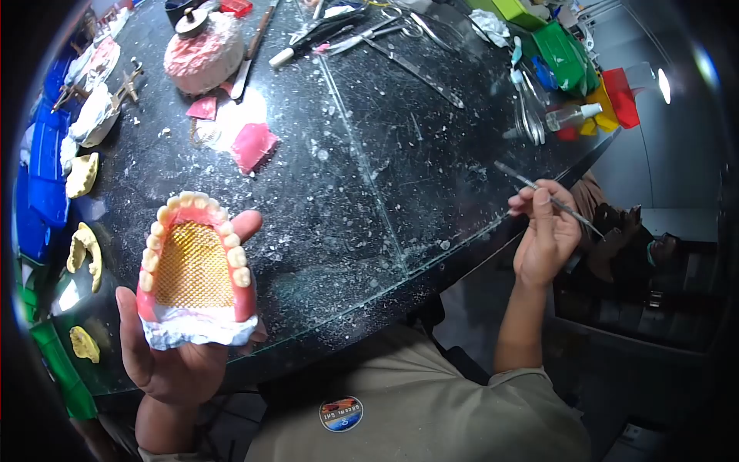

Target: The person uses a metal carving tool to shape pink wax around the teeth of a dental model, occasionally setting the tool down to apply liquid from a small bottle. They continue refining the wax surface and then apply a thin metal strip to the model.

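My left hand (181,369) holds up an upper denture on a plaster model (196,329), its fingers wrapped around the sides and underside. The denture has pink wax gums, a horseshoe of cream teeth (152,258) and a gold mesh (194,266) across the palate. Off to the right, my right hand (548,231) pinches a thin metal dental carving tool (550,199) between thumb and fingers, just past the table's edge. The tool is apart from the denture. Pink wax pieces (253,147) lie on the table beyond the denture.
A pink-topped plaster block (204,52) stands at the back left near a knife (254,50). Scissors and metal tools (385,35) lie at the back. Yellow plaster pieces (85,254) line the left side. Colored bins (566,58) and a clear bottle (573,115) stand at the right.
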`<state>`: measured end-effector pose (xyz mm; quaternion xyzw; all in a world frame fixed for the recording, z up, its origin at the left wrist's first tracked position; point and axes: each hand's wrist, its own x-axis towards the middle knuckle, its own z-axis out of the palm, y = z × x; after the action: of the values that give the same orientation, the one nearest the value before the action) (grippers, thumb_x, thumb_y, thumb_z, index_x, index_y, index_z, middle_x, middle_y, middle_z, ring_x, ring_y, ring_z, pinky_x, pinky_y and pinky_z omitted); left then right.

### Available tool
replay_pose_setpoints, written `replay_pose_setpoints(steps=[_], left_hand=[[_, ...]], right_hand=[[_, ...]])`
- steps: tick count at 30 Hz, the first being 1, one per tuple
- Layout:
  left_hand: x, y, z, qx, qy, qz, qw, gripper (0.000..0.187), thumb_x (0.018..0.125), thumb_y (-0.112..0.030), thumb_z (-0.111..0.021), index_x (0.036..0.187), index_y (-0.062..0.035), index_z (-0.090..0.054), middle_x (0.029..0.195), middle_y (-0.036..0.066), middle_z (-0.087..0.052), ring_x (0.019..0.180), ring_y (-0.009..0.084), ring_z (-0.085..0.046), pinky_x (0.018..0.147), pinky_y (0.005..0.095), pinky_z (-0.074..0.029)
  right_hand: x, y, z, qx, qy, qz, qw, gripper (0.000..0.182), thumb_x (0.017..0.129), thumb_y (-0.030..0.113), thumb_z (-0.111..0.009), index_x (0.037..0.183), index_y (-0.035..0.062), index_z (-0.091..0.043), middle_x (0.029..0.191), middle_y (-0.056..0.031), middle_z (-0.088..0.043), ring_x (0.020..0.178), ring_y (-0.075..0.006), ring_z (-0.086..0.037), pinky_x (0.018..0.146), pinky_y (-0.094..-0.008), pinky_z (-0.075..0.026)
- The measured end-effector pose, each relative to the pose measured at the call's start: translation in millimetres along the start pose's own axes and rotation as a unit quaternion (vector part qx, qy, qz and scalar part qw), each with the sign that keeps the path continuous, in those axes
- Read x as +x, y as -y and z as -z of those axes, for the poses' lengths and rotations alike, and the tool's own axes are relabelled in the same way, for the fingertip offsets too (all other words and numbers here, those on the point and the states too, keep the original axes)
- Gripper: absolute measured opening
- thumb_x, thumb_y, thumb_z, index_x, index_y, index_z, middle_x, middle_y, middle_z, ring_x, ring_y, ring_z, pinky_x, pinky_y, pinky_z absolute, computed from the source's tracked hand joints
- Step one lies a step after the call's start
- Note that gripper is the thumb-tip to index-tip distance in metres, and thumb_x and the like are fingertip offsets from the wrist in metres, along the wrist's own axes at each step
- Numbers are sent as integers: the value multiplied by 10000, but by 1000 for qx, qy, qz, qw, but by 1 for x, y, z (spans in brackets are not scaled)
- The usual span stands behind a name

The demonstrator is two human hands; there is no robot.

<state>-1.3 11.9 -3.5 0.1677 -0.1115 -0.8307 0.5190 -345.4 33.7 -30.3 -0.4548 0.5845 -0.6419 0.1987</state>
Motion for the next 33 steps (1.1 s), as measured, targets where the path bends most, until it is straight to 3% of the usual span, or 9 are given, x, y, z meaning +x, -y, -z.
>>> replay_pose_setpoints(steps=[9, 12, 15, 18, 21, 22, 25, 27, 33], left_hand=[[3, 1, 15, 5, 81, -14, 997, 599, 955, -399, -268, 1396, -52, -58, 1309, 399, -179, 1226, 407, -357, 937, 479, -423], [1, 5, 1, 32, -72, -31, 996, 691, 919, -520, -247, 1407, -66, -68, 1284, 393, -268, 1028, 391, -539, 732, 412, -524], [2, 4, 0, 50, -100, -36, 993, 700, 915, -528, -251, 1406, -62, -69, 1278, 400, -270, 1036, 396, -535, 741, 412, -527], [0, 3, 5, 22, -60, -18, 998, 706, 910, -538, -253, 1407, -68, -77, 1290, 385, -277, 1072, 407, -509, 801, 440, -504], [-1, 0, 7, 17, -4, 11, 1000, 605, 950, -442, -247, 1411, -81, -98, 1366, 323, -210, 1278, 397, -278, 861, 477, -446], [-2, 1, -1, 5, -94, 20, 995, 618, 944, -465, -240, 1416, -90, -103, 1399, 253, -219, 1292, 386, -253, 847, 481, -435], [-1, 1, 19, 42, 3, 24, 999, 691, 911, -528, -284, 1413, -84, -118, 1364, 290, -267, 1251, 371, -339, 917, 470, -394], [2, -5, 13, 170, -20, 60, 983, 700, 907, -526, -288, 1407, -63, -125, 1344, 312, -282, 1242, 367, -357, 973, 455, -363], [1, -5, 8, 179, -8, 43, 983, 672, 919, -489, -261, 1397, -37, -127, 1368, 231, -296, 1253, 342, -351, 1019, 464, -326]], right_hand=[[-9, -16, -3, -34, 14, 6, 999, 113, 853, 58, -579, 919, -33, -570, 798, -106, -623, 688, -136, -615, 580, -182, -440], [-9, -17, -6, -36, 10, 12, 999, 115, 849, 56, -584, 917, -38, -576, 804, -103, -627, 695, -131, -615, 582, -175, -433], [-10, -15, -5, -40, 15, 2, 999, 119, 848, 56, -585, 918, -40, -579, 806, -102, -629, 700, -131, -617, 582, -174, -433], [-9, -16, -5, -41, 15, 6, 999, 110, 848, 48, -577, 916, -38, -577, 803, -104, -625, 696, -130, -612, 591, -181, -439], [-9, -17, -5, -31, 6, 5, 999, 99, 848, 37, -565, 913, -36, -573, 803, -107, -618, 690, -129, -604, 604, -194, -446], [-8, -16, -4, -33, 7, 0, 999, 89, 845, 19, -557, 913, -36, -569, 806, -107, -614, 685, -128, -597, 617, -206, -452], [-8, -11, -10, -48, 3, -22, 999, 121, 880, 78, -520, 938, -25, -545, 814, -120, -612, 693, -157, -606, 592, -229, -455], [-8, 1, -29, 26, 28, -3, 999, 147, 899, 119, -499, 970, -9, -513, 811, -132, -612, 696, -175, -613, 573, -236, -452], [2, 56, -120, 181, 315, 74, 929, 212, 900, 195, -522, 971, 8, -451, 781, -155, -586, 675, -185, -603, 570, -259, -499]])
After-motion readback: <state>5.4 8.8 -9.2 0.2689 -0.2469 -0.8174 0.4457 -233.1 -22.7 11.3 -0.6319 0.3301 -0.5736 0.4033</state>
